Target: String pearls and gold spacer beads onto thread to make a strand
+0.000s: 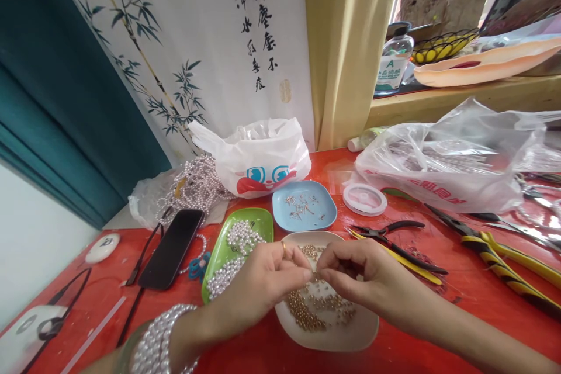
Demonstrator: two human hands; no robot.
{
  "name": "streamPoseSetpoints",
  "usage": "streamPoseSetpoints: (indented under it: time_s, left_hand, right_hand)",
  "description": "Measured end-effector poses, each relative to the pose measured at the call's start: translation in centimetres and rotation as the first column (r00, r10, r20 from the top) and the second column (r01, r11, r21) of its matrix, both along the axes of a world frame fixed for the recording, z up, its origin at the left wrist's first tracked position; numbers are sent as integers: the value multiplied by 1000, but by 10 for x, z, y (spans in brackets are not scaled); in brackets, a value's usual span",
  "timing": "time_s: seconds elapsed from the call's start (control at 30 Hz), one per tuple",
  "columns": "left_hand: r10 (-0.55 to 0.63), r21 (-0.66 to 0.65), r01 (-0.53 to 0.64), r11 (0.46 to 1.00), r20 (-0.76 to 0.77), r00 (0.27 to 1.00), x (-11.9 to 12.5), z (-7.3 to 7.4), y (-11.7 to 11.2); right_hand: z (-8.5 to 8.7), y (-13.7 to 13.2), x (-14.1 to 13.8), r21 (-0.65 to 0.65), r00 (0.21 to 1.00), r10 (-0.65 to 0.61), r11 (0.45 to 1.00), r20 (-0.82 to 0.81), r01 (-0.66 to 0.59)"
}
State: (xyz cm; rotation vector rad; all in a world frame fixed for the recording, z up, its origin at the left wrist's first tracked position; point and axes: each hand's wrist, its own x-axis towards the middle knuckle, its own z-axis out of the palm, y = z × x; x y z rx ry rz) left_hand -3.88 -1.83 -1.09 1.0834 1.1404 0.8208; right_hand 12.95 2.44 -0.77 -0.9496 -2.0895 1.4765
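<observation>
My left hand [263,277] and my right hand [357,274] meet fingertip to fingertip above a beige tray [350,333] of small gold beads [315,307]. Both hands are closed in a pinch; what they pinch is too small to make out. A ring sits on a left finger and pearl bracelets [160,339] wrap my left wrist. Left of the beige tray lies a green tray [258,219] with white pearls [239,236]. Behind it a blue tray [322,219] holds small metal findings [302,204].
On the red table: a black phone [170,248], pearl strands [195,184], a white printed bag [258,155], a clear thread spool [364,198], black pliers [397,245], yellow-handled pliers [504,257], a large clear plastic bag [456,158]. A windowsill with a bottle [392,61] is behind.
</observation>
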Motion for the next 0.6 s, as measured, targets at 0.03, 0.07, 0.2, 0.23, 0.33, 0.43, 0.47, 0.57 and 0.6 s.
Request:
streamPoseSetpoints:
  time_s: [0.03,0.07,0.2,0.23,0.33,0.43,0.47,0.57,0.6]
  left_hand:
    - [0,6,0,1000,-3,1000,0,0,0]
    - [0,11,0,1000,-8,1000,0,-1,0]
    - [11,28,-10,1000,-31,999,-1,-3,0]
    - [15,30,-14,999,-34,999,-1,-4,0]
    - [29,27,-28,999,-23,999,-1,-5,1]
    - [37,19,-37,999,1,999,-1,-5,1]
    - [41,18,-41,999,7,999,-1,-6,1]
    - [48,13,-49,999,18,999,-1,-6,2]
    - [49,11,-50,999,21,999,0,-6,2]
  right_hand:
    - [0,0,0,14,1000,0,1000,5,0]
    - [0,1,1,34,1000,1,999,14,-1]
    - [1,1,2,142,998,10,990,63,-19]
    - [2,1,2,172,997,4,985,75,-17]
    - [3,1,3,266,994,-40,964,97,13]
    - [2,3,4,351,992,-86,935,97,47]
    - [1,3,4,372,990,-107,926,94,65]
    - [2,4,6,420,982,-187,895,41,153]
    - [4,4,7,437,979,-205,881,6,181]
